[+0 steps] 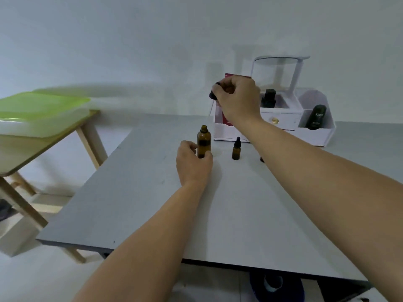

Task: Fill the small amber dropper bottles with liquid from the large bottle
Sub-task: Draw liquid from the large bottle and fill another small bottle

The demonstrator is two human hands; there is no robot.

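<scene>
Amber large bottle (204, 141) uncapped, left hand (193, 163) fingers clamped round it, right hand (237, 98) pinching black cap (212, 95), "Kahf" tube (317, 117)

Two bare hands are showing. One large amber bottle (204, 141) is standing uncapped on the grey table (152, 192). One small amber dropper bottle (236, 148) is standing capped; a second dark object (262, 159), possibly another, is peeking from behind the forearm.

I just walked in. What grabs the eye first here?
Two bare arms reach over a grey table. The left hand steadies an open amber bottle at mid-table, while the right hand lifts a dark cap above it. A small dropper bottle stands just to the right.
</scene>
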